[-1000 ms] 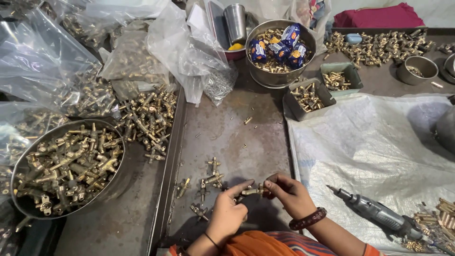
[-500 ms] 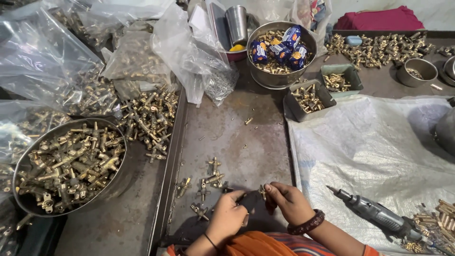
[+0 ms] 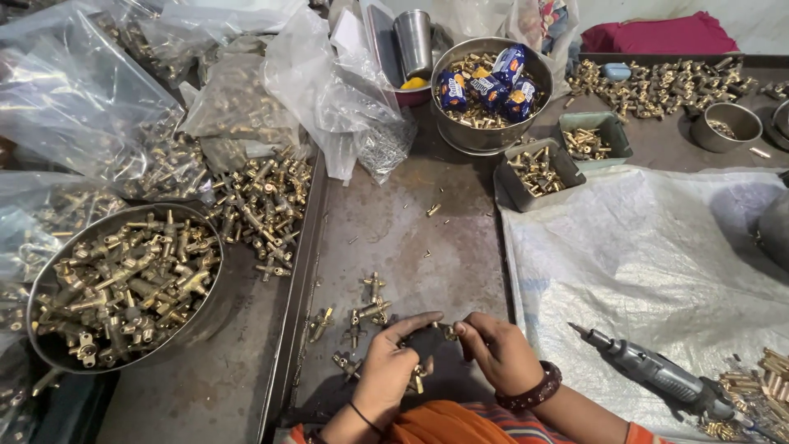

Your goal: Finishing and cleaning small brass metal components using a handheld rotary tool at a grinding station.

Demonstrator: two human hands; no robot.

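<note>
Metal tray [image 3: 411, 238] | brass fitting [image 3: 446, 330] pinched between left hand [image 3: 393, 367] and right hand [image 3: 499, 352] | both grips closed on it

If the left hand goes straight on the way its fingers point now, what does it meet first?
The left hand points right, toward the right hand. It would probably first meet the small brass part held between both hands.
</note>
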